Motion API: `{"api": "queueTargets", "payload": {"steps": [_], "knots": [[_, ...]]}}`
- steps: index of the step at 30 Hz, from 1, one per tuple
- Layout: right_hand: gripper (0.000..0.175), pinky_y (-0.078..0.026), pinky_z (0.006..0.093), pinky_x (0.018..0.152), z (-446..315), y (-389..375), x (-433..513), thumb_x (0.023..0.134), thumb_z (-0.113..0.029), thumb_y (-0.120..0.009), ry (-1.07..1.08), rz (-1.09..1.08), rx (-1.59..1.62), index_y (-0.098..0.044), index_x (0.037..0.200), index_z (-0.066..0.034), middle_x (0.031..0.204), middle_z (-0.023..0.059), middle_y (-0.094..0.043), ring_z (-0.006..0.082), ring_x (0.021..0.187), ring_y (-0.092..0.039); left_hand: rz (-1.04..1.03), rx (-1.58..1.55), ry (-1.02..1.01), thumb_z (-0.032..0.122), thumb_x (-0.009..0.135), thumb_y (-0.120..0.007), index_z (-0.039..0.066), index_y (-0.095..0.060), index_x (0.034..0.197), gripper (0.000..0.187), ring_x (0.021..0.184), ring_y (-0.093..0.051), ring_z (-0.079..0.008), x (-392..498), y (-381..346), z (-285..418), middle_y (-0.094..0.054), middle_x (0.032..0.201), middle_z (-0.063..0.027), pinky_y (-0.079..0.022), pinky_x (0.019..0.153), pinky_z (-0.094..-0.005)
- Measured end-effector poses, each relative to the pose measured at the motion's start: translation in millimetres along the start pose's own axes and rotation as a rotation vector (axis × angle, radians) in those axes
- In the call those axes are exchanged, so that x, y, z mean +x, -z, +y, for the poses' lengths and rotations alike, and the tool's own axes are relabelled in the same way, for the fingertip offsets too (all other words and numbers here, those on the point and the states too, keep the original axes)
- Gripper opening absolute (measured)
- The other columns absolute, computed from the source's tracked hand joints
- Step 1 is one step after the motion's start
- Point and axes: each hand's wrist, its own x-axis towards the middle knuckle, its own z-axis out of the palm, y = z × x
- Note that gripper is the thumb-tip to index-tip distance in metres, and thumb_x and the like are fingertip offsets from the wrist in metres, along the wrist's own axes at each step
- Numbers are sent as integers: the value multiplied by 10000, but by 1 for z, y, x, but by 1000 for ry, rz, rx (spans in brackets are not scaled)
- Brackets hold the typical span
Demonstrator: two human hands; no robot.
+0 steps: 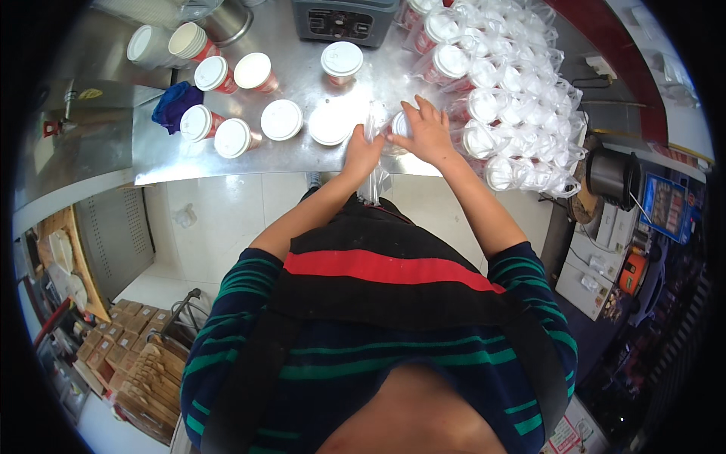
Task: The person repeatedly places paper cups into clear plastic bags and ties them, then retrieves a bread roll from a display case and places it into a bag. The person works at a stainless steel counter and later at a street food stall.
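My left hand (364,150) pinches a clear plastic bag (372,184), which hangs down past the table's front edge. Just right of it, my right hand (426,133) is spread with its fingers apart, beside a cup with a white lid (399,123). That cup is partly covered by the hand, and whether the fingers touch it I cannot tell. Close to my left hand on the other side stands another white-lidded cup (330,123). Further left are more lidded paper cups (282,120), and behind them one paper cup without a visible lid (256,72).
Rows of bagged, lidded cups (510,108) crowd the right of the steel table (306,162). A grey machine (347,22) stands at the back, with a lone lidded cup (342,59) before it. Stacked cups (191,42), a metal container (227,22) and a blue-purple cloth (173,108) occupy the left.
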Motion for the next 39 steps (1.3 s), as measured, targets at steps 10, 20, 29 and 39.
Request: {"api": "queueTargets", "payload": {"steps": [10, 20, 29, 39], "knots": [[223, -364, 189, 532, -33, 43, 9, 860, -233, -596, -345, -296, 1481, -651, 891, -19, 649, -40, -530, 30, 582, -440, -468, -314, 155, 258, 899, -537, 19, -561, 950, 246, 599, -503, -105, -48, 33, 92, -566, 733, -47, -411, 559, -238], [247, -480, 214, 592, 12, 129, -10, 934, -177, -458, -481, 347, 1463, -606, 936, 21, 881, 103, -647, 107, 668, -605, -236, 144, 77, 223, 873, -550, 0, -560, 991, 252, 666, -548, -138, -35, 49, 65, -594, 799, -85, -448, 627, -269], [161, -506, 286, 676, -30, 24, -30, 878, -78, -520, -144, 118, 973, -610, 952, 34, 885, 128, -642, 197, 762, -644, -206, 643, 0, 261, 720, -626, -34, -550, 993, 409, 824, -607, -363, -7, 10, 25, -615, 840, -241, -471, 739, -409], [143, -479, 337, 643, -24, -15, -26, 820, -111, -588, -100, 111, 792, -628, 889, 7, 843, 144, -625, 296, 718, -606, -77, 442, -172, 146, 766, -560, 1, -612, 861, 181, 644, -583, -244, -24, 32, 40, -634, 778, -130, -459, 593, -335]]}}
